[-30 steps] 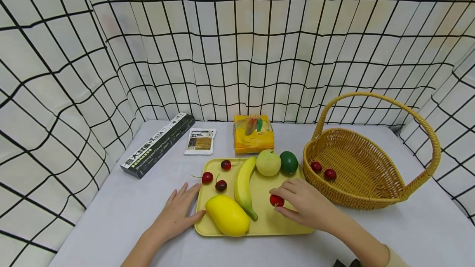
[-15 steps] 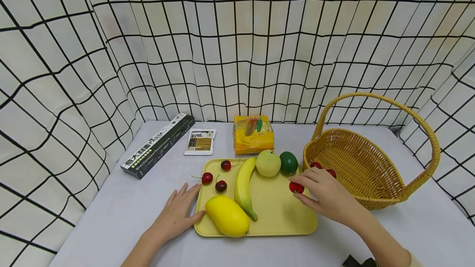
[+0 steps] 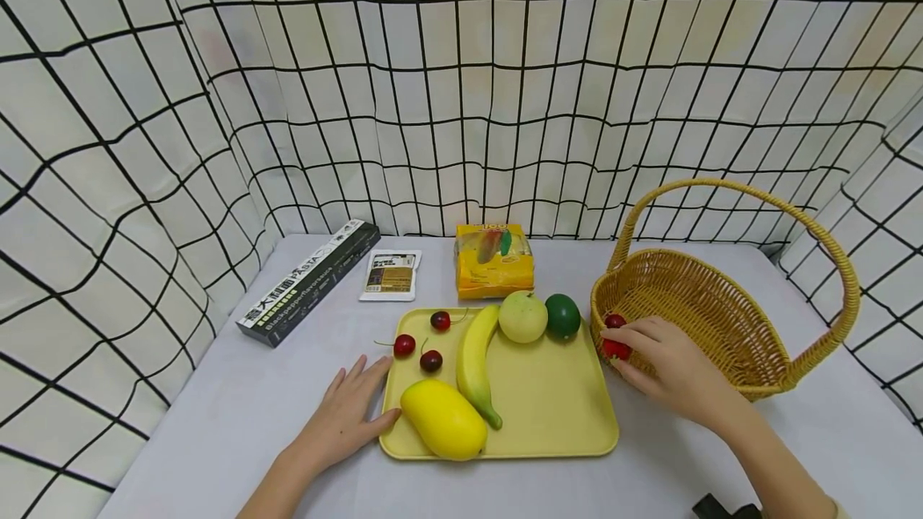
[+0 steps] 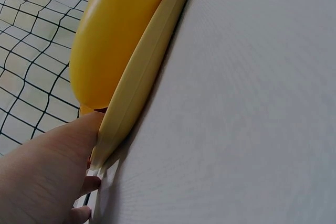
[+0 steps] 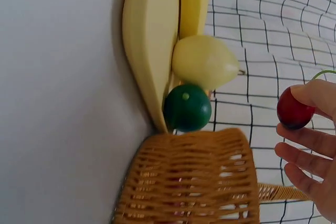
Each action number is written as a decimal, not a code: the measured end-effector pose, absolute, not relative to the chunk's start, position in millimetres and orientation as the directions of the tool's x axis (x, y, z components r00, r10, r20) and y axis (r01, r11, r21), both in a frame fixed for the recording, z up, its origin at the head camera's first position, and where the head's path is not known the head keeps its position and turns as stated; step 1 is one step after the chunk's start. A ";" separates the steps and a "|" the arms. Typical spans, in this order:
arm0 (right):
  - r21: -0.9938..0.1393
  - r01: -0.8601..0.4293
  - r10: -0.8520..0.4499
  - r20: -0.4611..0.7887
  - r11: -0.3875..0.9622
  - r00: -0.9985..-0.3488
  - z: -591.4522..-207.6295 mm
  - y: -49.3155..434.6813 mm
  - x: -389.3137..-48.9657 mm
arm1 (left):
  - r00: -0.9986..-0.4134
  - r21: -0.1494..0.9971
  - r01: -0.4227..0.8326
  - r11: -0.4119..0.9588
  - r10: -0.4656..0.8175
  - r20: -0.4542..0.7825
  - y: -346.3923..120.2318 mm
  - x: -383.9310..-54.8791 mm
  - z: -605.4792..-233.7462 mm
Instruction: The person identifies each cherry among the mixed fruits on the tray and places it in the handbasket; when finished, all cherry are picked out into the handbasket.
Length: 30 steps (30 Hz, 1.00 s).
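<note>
My right hand [image 3: 671, 367] pinches a red cherry [image 5: 294, 109] with a green stem between thumb and fingers. It is over the near-left rim of the wicker basket [image 3: 710, 303]; another cherry [image 3: 614, 320] shows inside beyond the fingers. My left hand [image 3: 346, 415] lies with fingers spread at the left edge of the yellow tray [image 3: 551, 415], its thumb touching the rim. On the tray are a yellow mango [image 3: 443, 420], a banana [image 3: 473, 367], a pale green round fruit [image 3: 522, 317], a dark green round fruit [image 3: 562, 316] and several cherries [image 3: 430, 360].
Behind the tray stand a yellow packet [image 3: 493, 263] and a small white-and-brown sachet [image 3: 390, 275]. A long black pasta box [image 3: 310, 283] lies at the back left. The basket's tall handle [image 3: 815, 223] arches over it. White netted walls [image 3: 490, 86] enclose the table.
My right hand has carried the cherry rightward from above the tray to the basket's near-left rim. The left hand has stayed at the tray's edge.
</note>
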State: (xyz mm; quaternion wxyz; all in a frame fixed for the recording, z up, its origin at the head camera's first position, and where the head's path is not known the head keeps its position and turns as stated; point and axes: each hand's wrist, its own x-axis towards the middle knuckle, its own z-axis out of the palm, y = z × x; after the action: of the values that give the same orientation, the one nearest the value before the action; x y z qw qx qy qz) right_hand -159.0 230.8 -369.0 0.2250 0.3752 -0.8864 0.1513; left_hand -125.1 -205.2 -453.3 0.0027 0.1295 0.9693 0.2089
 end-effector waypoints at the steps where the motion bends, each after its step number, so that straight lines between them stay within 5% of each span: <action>1: -0.107 -0.728 -0.591 0.509 0.678 -0.626 -369.5 233.7 -160.4 | -0.966 0.405 0.252 0.879 0.253 0.051 -205.2 -125.1 -453.3; 14: -0.250 -0.584 -0.470 0.393 0.773 -0.790 -386.5 263.7 -179.3 | -0.964 0.400 0.263 0.878 0.257 0.070 -206.5 -126.4 -453.9; 30: -0.323 -0.540 -0.471 0.271 0.777 -0.839 -404.5 273.9 -210.0 | -0.963 0.400 0.267 0.877 0.260 0.073 -205.9 -126.1 -454.5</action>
State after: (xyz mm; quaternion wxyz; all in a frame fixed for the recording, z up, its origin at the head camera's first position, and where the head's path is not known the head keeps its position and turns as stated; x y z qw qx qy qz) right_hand -210.0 273.9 -404.5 0.0878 0.2694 -0.9386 0.1970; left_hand -126.1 -205.9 -454.5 -0.0086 0.1362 0.9687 0.2075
